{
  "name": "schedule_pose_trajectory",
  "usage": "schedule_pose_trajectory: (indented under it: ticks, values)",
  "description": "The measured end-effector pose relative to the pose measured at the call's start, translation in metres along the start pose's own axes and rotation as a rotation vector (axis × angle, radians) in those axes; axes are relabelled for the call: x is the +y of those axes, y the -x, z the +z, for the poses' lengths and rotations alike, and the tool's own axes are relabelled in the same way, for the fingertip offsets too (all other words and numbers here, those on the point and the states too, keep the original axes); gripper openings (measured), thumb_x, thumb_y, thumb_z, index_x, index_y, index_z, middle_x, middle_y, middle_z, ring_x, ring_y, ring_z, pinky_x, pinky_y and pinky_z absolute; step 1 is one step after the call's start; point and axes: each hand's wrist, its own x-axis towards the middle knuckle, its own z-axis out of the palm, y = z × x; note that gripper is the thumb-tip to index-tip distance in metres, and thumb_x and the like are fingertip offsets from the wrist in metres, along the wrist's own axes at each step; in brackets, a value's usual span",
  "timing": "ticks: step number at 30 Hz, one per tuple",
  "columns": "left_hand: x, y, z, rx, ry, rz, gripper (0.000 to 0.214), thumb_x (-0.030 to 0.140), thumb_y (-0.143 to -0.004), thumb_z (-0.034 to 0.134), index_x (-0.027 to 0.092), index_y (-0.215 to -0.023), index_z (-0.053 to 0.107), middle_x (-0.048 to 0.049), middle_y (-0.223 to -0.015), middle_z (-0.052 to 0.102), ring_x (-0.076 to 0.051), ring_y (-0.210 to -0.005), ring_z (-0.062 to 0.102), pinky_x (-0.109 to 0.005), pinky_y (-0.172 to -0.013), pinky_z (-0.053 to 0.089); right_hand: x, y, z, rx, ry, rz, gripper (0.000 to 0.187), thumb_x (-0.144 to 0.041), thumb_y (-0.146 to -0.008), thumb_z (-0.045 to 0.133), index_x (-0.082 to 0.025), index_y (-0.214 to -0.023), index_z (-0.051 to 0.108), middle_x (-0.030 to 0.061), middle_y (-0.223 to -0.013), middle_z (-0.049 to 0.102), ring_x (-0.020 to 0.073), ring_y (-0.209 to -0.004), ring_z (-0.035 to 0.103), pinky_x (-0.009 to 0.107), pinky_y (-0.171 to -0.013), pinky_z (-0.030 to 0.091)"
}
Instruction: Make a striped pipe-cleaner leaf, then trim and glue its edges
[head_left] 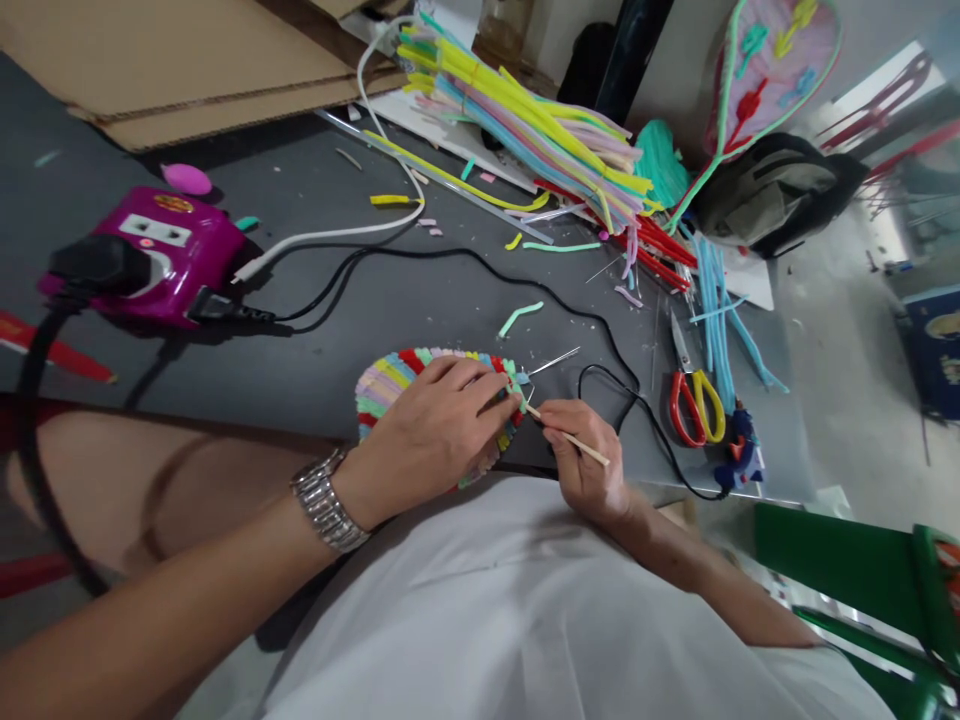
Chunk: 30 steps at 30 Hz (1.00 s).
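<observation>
A rounded, striped pipe-cleaner piece (381, 388) in pink, yellow, red, green and blue lies at the table's near edge. My left hand (442, 415) rests across it, with its fingers bent and gripping it near the right end. A thin wooden stick (589, 449) is pinched in my right hand (589, 455). The tip of the stick meets the right end of the striped piece, close to my left fingertips. Beside that end, a thin metal wire (555, 360) sticks out to the right.
Scissors (694, 405) and a blue glue gun (742, 450) lie right, its black cord (480, 256) crossing the table. A bundle of pipe cleaners (525, 120) is at the back. Left are a purple power socket (161, 255) and cardboard (187, 60). A green chair (840, 560) stands right.
</observation>
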Motion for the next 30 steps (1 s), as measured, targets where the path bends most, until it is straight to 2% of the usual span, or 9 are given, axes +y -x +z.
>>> schedule_pose_trajectory:
  ticks: [15,21,26,28,30]
  values:
    - [0.000,0.001,0.001,0.023,-0.007,0.011,0.023,0.021,-0.098,0.058,0.014,-0.117,0.068,-0.0131,-0.116,0.070,-0.030,-0.105,0.060,-0.046,-0.089,0.050,-0.003,-0.005,-0.003,-0.041,0.109,-0.014,0.019,-0.011,-0.099,0.051,-0.023,-0.111,0.059,0.0077,-0.102,0.072,0.0202,-0.092,0.067,0.038,-0.082,0.052]
    - [0.000,0.000,-0.001,0.003,0.014,0.015,0.024,0.020,-0.097,0.057,0.016,-0.118,0.068,-0.0132,-0.115,0.070,-0.030,-0.105,0.060,-0.046,-0.088,0.050,-0.010,-0.025,-0.008,-0.171,0.193,0.005,0.013,-0.015,-0.102,0.048,-0.022,-0.100,0.058,0.0064,-0.092,0.071,0.0203,-0.083,0.063,0.036,-0.076,0.046]
    - [-0.001,0.001,0.000,0.004,0.020,0.021,0.024,0.020,-0.097,0.057,0.015,-0.117,0.068,-0.0137,-0.116,0.070,-0.030,-0.105,0.059,-0.047,-0.089,0.050,-0.009,-0.045,-0.012,-0.279,0.187,0.001,0.020,-0.021,-0.103,0.046,-0.023,-0.086,0.057,0.0032,-0.078,0.065,0.0183,-0.073,0.059,0.032,-0.070,0.044]
    - [-0.001,0.001,0.000,-0.002,0.016,0.013,0.024,0.021,-0.097,0.058,0.015,-0.117,0.069,-0.0134,-0.114,0.070,-0.030,-0.105,0.060,-0.046,-0.090,0.050,-0.007,-0.044,-0.011,-0.225,0.118,0.068,0.021,-0.022,-0.104,0.046,-0.023,-0.087,0.057,0.0023,-0.080,0.065,0.0166,-0.074,0.061,0.030,-0.070,0.045]
    - [0.000,0.001,0.000,-0.003,0.012,0.006,0.024,0.022,-0.098,0.058,0.014,-0.118,0.068,-0.0134,-0.113,0.070,-0.029,-0.104,0.060,-0.046,-0.090,0.050,-0.004,-0.037,-0.010,-0.097,0.038,0.158,0.019,-0.022,-0.105,0.046,-0.023,-0.091,0.058,0.0012,-0.082,0.065,0.0145,-0.073,0.061,0.028,-0.069,0.046]
